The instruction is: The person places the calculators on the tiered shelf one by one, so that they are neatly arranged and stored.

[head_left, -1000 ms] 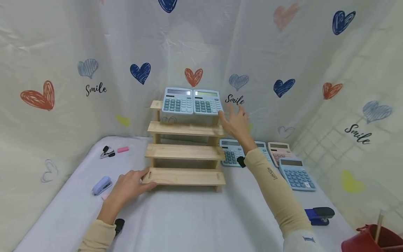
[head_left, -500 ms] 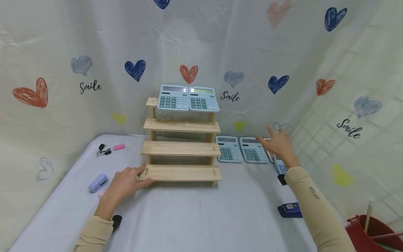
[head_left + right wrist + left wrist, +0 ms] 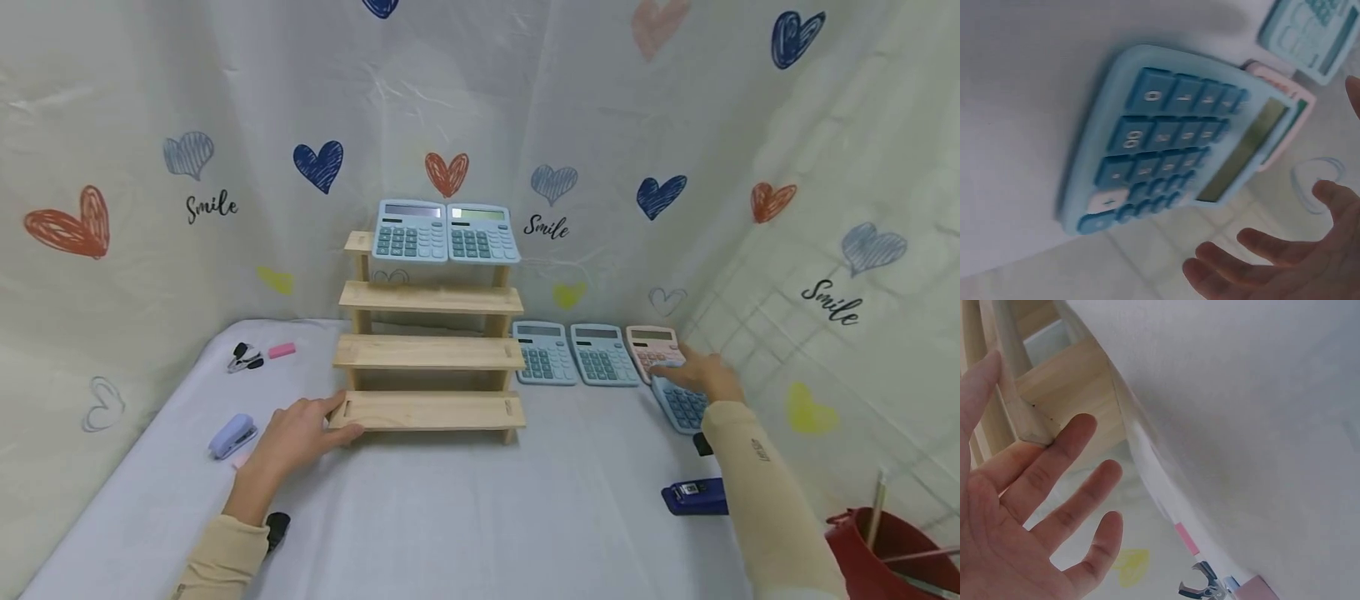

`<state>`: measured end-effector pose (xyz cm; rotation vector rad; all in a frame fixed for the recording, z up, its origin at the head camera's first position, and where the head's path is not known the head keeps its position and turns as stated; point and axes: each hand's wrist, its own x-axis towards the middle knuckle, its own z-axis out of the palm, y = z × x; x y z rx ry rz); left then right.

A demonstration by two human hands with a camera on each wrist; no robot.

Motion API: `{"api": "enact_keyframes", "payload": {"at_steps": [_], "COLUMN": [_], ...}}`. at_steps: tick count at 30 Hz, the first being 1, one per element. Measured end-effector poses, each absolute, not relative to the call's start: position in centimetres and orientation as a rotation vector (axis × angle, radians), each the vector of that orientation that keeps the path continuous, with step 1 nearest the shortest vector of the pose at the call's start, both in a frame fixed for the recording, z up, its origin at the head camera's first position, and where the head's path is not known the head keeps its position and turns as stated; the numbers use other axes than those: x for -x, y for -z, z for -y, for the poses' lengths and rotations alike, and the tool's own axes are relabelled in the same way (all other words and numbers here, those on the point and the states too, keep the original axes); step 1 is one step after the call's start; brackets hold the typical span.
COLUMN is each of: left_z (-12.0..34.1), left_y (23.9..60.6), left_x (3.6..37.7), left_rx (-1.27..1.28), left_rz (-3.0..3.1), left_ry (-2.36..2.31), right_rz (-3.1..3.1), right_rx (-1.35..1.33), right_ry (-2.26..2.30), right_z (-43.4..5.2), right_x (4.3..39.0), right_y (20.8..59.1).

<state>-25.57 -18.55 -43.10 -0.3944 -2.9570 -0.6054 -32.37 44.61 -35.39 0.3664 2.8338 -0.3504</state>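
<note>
A four-tier wooden display shelf (image 3: 429,354) stands mid-table. My left hand (image 3: 296,437) grips the left end of its lowest board (image 3: 442,412) between thumb and index finger; in the left wrist view the other fingers (image 3: 1079,509) extend past the board's corner. Two light-blue calculators (image 3: 411,233) lean side by side on the top tier. At the right, my right hand (image 3: 701,375) hovers over a blue calculator (image 3: 1160,137), fingers spread and holding nothing. It partly covers that calculator and the pink calculator (image 3: 647,337) behind it in the head view.
Two more light-blue calculators (image 3: 603,358) lie right of the shelf. A dark blue stapler (image 3: 693,497) and a red container (image 3: 870,542) with sticks are at the front right. On the left are a light-blue stapler (image 3: 232,435), a pink eraser-like block (image 3: 282,350) and a staple remover (image 3: 243,358).
My right hand has moved from beside the top-tier calculators down and right to the blue calculator on the table. My left hand has stayed on the lowest board.
</note>
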Motion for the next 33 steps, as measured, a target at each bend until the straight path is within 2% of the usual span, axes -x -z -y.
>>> {"api": "enact_keyframes", "payload": {"at_steps": [10,17,33], "left_z": [18.1,18.5,18.5], "left_y": [43.0,43.0,42.7], "left_x": [25.6,25.6,25.6], "left_rx": [0.413,0.388,0.386], "left_rz": [2.956,2.945,2.973], "left_ry": [0.619,0.606,0.616], "right_rz": [-2.698,-2.655,-2.736], "right_rx": [-0.403,-0.407,-0.385], "right_ry": [0.395,0.384,0.262], "right_z": [-46.8,-47.3,-45.6], "right_x": [32.6,34.1,33.2], "right_y": [38.0,39.5,37.1]}}
